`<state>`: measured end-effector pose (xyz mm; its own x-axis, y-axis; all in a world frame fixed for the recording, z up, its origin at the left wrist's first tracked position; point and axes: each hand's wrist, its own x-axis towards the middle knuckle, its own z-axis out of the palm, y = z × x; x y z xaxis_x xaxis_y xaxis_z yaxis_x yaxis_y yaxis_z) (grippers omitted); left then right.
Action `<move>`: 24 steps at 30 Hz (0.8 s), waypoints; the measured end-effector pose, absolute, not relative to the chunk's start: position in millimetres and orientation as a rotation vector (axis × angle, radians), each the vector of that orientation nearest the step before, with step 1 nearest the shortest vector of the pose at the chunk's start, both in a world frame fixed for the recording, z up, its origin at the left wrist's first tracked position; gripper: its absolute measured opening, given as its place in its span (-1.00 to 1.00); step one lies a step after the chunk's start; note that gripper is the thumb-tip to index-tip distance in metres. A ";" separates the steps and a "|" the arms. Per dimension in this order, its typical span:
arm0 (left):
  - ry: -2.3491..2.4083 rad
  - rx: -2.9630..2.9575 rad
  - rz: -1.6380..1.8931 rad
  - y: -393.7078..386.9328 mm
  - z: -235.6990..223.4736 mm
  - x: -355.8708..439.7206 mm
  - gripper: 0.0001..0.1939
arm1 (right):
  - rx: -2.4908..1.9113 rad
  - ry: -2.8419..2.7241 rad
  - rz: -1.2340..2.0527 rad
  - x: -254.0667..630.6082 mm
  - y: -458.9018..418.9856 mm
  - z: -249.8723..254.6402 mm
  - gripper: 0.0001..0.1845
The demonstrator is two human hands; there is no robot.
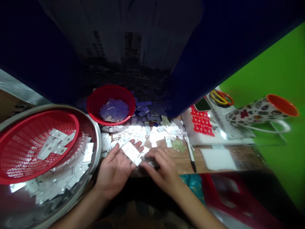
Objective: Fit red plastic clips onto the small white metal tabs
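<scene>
My left hand (pixel 116 168) is palm up, with a few flat, pale metal plates (pixel 131 152) lying across its fingers. The plates are overlapped and look bright under the light. Close by on the right, my right hand (pixel 162 165) has its fingers bent and its thumb near the plates' lower end. A small pale piece shows under those fingers, too blurred to name. Behind both hands, many similar loose metal plates (pixel 156 135) are spread on the wooden table (pixel 176 159). Several more fill the red bowl (pixel 111 122) at the back.
On the left, a red mesh basket (pixel 39 116) holding plates rests in a large steel basin (pixel 98 136). At right are a black-and-white pen (pixel 190 154), a white pad (pixel 218 159), a phone (pixel 202 104), coloured rings (pixel 218 98) and a patterned mug (pixel 257 111). Blue panels (pixel 202 63) flank the work area.
</scene>
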<state>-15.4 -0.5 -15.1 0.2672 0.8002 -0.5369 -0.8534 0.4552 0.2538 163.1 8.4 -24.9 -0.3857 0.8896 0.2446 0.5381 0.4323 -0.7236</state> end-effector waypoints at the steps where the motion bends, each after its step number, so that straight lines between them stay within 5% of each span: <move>1: 0.664 -0.091 1.122 -0.3 -15.2 -15.1 -0.40 | -1.184 -2.084 0.743 163.5 8.1 -26.1 -0.89; 7: 0.660 -0.080 1.086 -1.7 -13.1 -13.8 -0.51 | -1.183 -2.099 0.744 165.8 11.9 -32.8 -0.84; 17: 0.734 -0.037 1.150 -1.6 -17.0 -13.7 -0.61 | -1.965 -2.182 0.360 170.7 47.2 -33.2 -0.76; 24: 0.738 -0.048 1.128 -2.2 -20.0 -16.1 -0.55 | -1.792 -1.938 0.617 171.2 44.6 -34.7 -0.87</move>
